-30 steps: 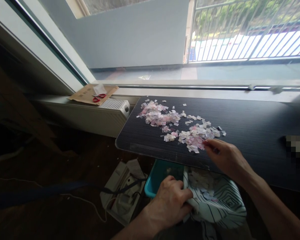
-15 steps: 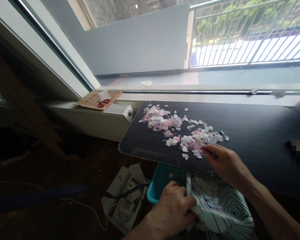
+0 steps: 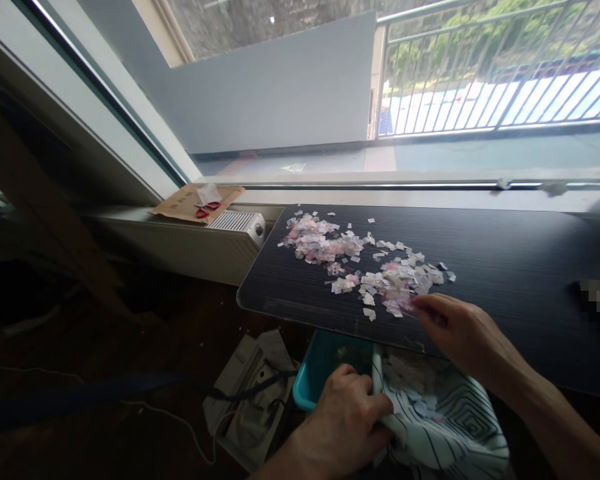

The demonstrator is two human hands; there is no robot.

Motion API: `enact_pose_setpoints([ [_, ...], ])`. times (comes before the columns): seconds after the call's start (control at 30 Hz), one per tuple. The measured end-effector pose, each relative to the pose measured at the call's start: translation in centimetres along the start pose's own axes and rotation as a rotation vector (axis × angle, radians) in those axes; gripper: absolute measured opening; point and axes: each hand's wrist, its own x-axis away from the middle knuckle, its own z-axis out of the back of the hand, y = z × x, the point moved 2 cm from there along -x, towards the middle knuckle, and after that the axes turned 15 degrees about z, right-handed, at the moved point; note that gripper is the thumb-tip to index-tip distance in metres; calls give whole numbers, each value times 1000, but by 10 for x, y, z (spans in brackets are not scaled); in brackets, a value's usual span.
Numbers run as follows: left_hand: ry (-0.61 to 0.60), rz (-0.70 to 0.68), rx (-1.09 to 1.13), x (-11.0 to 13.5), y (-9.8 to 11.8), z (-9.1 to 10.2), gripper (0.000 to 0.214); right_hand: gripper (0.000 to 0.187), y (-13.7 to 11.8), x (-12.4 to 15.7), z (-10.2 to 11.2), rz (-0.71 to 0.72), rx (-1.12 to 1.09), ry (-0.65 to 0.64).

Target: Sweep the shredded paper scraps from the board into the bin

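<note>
Small pink and white paper scraps [image 3: 375,267] lie scattered in two heaps on a dark table [image 3: 500,260]. My right hand [image 3: 460,330] rests on the table at the near edge of the nearer heap, fingers together and touching the scraps. Below the table edge, my left hand [image 3: 345,417] is closed on a fold of white cloth with dark line patterns [image 3: 440,420], which holds more scraps. A teal bin [image 3: 320,360] sits under the table edge beside the cloth.
A white radiator [image 3: 235,223] stands left of the table, with cardboard [image 3: 190,203] and red scissors [image 3: 205,212] on the sill. Papers and a cable [image 3: 250,393] lie on the dark floor. A window and balcony railing [image 3: 480,73] lie beyond.
My right hand has slid a little toward me along the table, dragging scraps toward the edge. The view has tilted slightly down. My left hand keeps its grip on the cloth.
</note>
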Motion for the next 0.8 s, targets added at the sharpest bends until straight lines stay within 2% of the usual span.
enact_pose_setpoints([
  [0.1, -3, -5, 3, 0, 1, 0, 15, 24, -2, -7, -3, 41, -33, 5],
  [0.2, 11, 1, 5, 1, 1, 0, 14, 24, -3, -11, -4, 18, 29, -18],
  [0.6, 7, -19, -6, 1, -1, -3, 15, 21, -6, 3, 7, 1, 49, -8],
  [0.8, -4, -26, -17, -1, 1, 0, 15, 23, -18, 4, 3, 46, -49, -89],
])
